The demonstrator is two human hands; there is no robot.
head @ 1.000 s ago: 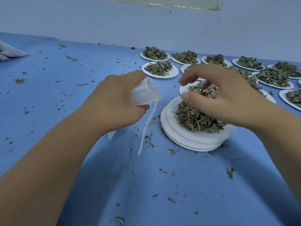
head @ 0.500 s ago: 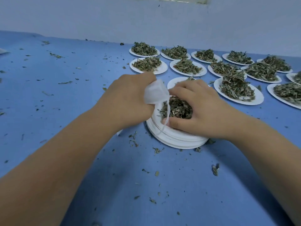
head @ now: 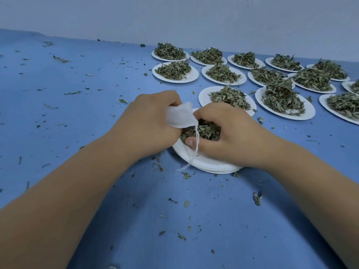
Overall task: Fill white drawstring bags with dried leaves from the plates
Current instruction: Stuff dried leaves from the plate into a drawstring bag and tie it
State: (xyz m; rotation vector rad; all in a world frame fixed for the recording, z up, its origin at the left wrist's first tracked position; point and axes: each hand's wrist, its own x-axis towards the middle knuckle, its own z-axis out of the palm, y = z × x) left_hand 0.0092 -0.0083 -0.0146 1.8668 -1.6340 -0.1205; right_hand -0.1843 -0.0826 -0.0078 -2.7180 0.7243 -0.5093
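The left hand (head: 147,123) grips the white drawstring bag (head: 180,116) with curled fingers, and it holds the bag just above the near plate, with the bag's lower corner touching the leaves. The drawstring (head: 197,146) hangs down from that corner, passes over the thumb of the other hand and ends on the rim of the plate. The right hand (head: 229,136) is curled round a heap of dried leaves (head: 204,131), thumb on the near side and fingers on the far side, so it grasps the leaves just beside the bag. This heap lies on a stack of white plates (head: 209,165) that stands on the blue table (head: 58,117). Behind the stack and to the right are the other plates (head: 194,76), set in rows, each with its own heap of leaves. Small leaf crumbs (head: 257,199) are scattered over the table around the arms and far to the left. A pale grey wall (head: 174,20) closes the table at the back.
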